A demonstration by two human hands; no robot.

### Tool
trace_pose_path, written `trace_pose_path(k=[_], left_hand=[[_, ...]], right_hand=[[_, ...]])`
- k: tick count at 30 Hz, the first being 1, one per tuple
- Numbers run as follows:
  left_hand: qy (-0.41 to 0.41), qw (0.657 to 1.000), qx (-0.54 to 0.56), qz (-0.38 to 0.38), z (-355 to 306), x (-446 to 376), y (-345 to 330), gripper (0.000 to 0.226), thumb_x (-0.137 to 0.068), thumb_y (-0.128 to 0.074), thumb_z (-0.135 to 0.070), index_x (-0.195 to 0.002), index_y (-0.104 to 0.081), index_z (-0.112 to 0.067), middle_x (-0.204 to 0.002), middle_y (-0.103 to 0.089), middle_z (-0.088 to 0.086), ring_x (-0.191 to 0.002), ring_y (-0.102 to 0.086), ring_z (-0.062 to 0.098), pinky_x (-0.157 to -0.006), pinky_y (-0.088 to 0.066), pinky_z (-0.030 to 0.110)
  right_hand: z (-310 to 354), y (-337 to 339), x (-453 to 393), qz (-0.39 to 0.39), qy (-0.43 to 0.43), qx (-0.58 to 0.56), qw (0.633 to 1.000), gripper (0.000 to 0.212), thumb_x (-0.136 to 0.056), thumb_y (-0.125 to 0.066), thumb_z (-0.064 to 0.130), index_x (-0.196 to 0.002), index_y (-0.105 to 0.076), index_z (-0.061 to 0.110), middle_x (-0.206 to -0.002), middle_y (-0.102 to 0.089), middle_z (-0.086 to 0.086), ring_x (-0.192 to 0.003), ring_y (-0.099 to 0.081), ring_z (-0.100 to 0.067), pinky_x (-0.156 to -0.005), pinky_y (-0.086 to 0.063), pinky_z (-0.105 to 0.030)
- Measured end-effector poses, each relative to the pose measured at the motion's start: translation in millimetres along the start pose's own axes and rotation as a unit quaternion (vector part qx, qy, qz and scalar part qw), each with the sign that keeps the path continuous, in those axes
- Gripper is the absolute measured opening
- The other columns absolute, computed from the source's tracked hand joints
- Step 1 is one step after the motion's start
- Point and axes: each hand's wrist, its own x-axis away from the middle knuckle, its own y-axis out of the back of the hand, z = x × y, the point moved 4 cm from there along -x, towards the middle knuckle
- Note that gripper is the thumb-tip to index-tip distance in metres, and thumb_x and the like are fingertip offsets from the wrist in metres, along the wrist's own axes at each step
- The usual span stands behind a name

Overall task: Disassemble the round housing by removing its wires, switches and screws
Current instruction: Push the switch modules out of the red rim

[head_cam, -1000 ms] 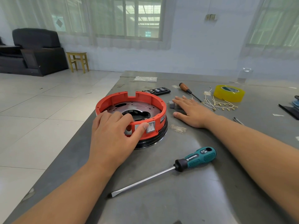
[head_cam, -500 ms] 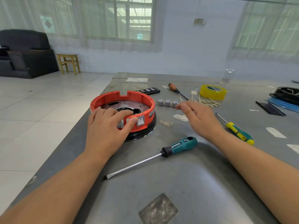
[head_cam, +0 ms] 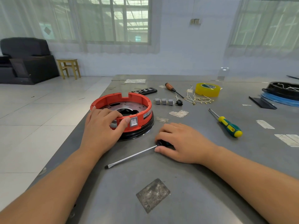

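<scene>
One grey desk (head_cam: 186, 183) carries everything we see, its left edge running diagonally down beside the tiled floor. On it, near that left edge, stands the housing (head_cam: 123, 113), a round orange ring on a black base, open at the top; inside we see a perforated metal plate with a dark central opening, and a grey switch (head_cam: 134, 121) sits in the near wall. Our left hand (head_cam: 103, 128) grips the near rim, fingers curled over the top into the ring and thumb pressed on the outer wall just beside the switch. Our right hand (head_cam: 182, 143) lies palm down just right of the housing, fingers curled round the handle of a long flat screwdriver (head_cam: 132, 155), whose shaft rests on the desk pointing toward us and left. Bare desk lies in front of both forearms, apart from a rough square patch (head_cam: 152, 195). Behind the housing lie three loose switches (head_cam: 164, 101) in a row, a heap of wires (head_cam: 199, 98) and a yellow tape roll (head_cam: 207, 89). A green-and-yellow screwdriver (head_cam: 226, 123) lies well to the right.
</scene>
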Motion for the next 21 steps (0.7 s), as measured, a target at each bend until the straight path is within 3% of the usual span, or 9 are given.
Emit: trace_pose_path(k=[5, 8, 10, 13, 21], left_hand=[[0.002, 0.999, -0.037, -0.001, -8.2, -1.0, 3.4, 0.044, -0.096, -0.041, -0.069, -0.086, -0.062, -0.031, -0.091, -0.063, -0.009, -0.109, -0.06, 0.026, -0.123, -0.026, 0.055], [-0.004, 0.999, -0.037, 0.001, -10.5, 0.3, 4.0, 0.047, -0.097, -0.043, -0.065, -0.11, -0.074, -0.031, -0.11, -0.073, -0.006, -0.123, -0.059, 0.023, -0.127, -0.018, 0.051], [-0.027, 0.999, -0.032, 0.002, -13.8, 1.6, 6.1, 0.044, -0.099, -0.048, -0.059, -0.127, -0.072, -0.035, -0.12, -0.073, -0.006, -0.128, -0.058, 0.022, -0.127, -0.02, 0.051], [-0.052, 0.998, -0.013, 0.024, -17.3, 4.1, 5.2, 0.04, -0.102, -0.052, -0.049, -0.133, -0.072, -0.034, -0.123, -0.074, -0.006, -0.128, -0.058, 0.022, -0.121, -0.025, 0.047], [-0.021, 0.998, 0.041, 0.031, -14.7, 5.3, 6.1, 0.022, -0.104, -0.065, -0.033, -0.124, -0.074, -0.032, -0.118, -0.072, -0.013, -0.123, -0.057, 0.017, -0.114, -0.023, 0.041]], right_hand=[[-3.2, -1.3, 0.8, 0.013, 0.013, 0.002, 1.0, 0.043, -0.104, -0.03, 0.059, -0.114, -0.058, 0.028, -0.113, -0.054, 0.006, -0.101, -0.053, -0.016, -0.088, -0.047, -0.034], [-16.8, 0.9, 5.2, 0.018, -0.006, -0.011, 1.0, 0.04, -0.104, -0.031, 0.057, -0.112, -0.058, 0.029, -0.11, -0.055, 0.007, -0.101, -0.052, -0.013, -0.088, -0.045, -0.031], [-28.8, 3.5, 8.7, 0.01, -0.03, -0.025, 0.999, 0.037, -0.104, -0.033, 0.055, -0.11, -0.059, 0.029, -0.105, -0.057, 0.008, -0.097, -0.052, -0.012, -0.085, -0.046, -0.032], [-47.4, 7.7, 15.3, -0.022, -0.086, -0.055, 0.995, 0.032, -0.104, -0.038, 0.052, -0.106, -0.06, 0.029, -0.099, -0.06, 0.01, -0.093, -0.056, -0.012, -0.078, -0.048, -0.034], [-73.6, 10.1, 22.3, -0.032, -0.184, -0.035, 0.982, 0.061, -0.088, -0.023, 0.079, -0.097, -0.062, 0.033, -0.082, -0.065, 0.013, -0.08, -0.059, -0.012, -0.069, -0.053, -0.035]])
